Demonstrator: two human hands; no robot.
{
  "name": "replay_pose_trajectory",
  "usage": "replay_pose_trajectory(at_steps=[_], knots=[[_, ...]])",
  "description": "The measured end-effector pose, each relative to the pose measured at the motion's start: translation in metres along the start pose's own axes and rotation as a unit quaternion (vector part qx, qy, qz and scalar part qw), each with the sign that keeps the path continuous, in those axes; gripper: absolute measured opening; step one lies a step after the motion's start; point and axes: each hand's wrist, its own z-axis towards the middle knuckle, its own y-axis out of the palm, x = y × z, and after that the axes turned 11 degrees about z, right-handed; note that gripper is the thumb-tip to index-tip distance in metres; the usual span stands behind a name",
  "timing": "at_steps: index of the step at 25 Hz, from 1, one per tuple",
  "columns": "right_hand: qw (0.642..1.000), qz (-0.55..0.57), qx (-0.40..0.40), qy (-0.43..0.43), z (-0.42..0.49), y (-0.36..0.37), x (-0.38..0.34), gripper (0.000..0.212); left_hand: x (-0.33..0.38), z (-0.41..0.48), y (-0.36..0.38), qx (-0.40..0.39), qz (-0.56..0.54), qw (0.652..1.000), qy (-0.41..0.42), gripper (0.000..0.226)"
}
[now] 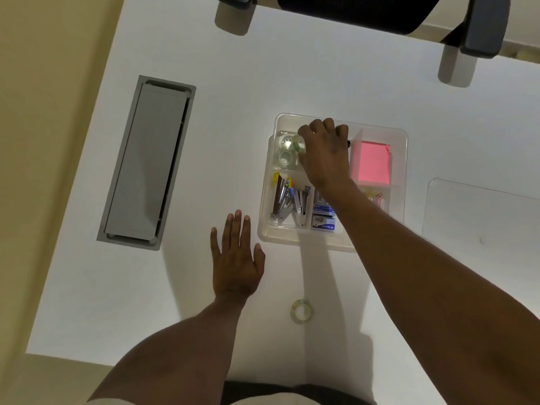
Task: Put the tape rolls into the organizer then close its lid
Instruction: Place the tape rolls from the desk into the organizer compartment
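Note:
A clear plastic organizer [399, 135] sits open on the white desk. My right hand [324, 153] reaches into it and holds a clear tape roll [299, 144] over the far-left compartment. Two more clear tape rolls [285, 141] [285, 158] lie in that compartment. Another tape roll [302, 311] lies flat on the desk near me, in front of the organizer. My left hand [235, 258] rests flat and empty on the desk, left of the organizer. The clear lid [479, 217] lies on the desk to the right of the organizer.
Staplers [287, 201], staple boxes [323, 217], pink sticky notes [372, 163] and paper clips [377, 197] fill other compartments. A grey cable hatch [149, 162] is set into the desk at left. A black office chair [365, 13] stands at the far edge.

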Motion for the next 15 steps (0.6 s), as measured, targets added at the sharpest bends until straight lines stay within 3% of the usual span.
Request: replay_pose_trajectory(at_steps=[3, 8, 15], knots=[[0.999, 0.035, 0.036, 0.003, -0.023, -0.007, -0.004, 0.028, 0.0, 0.0, 0.001, -0.003, 0.001, 1.0, 0.0, 0.07], [0.992, 0.109, 0.063, -0.001, -0.086, -0.02, -0.013, 0.008, -0.001, -0.002, 0.0, 0.01, -0.001, 1.0, 0.004, 0.069], [0.982, 0.171, 0.068, 0.04, -0.19, -0.011, -0.025, 0.011, 0.0, -0.004, -0.001, 0.04, -0.02, 0.999, 0.004, 0.067]])
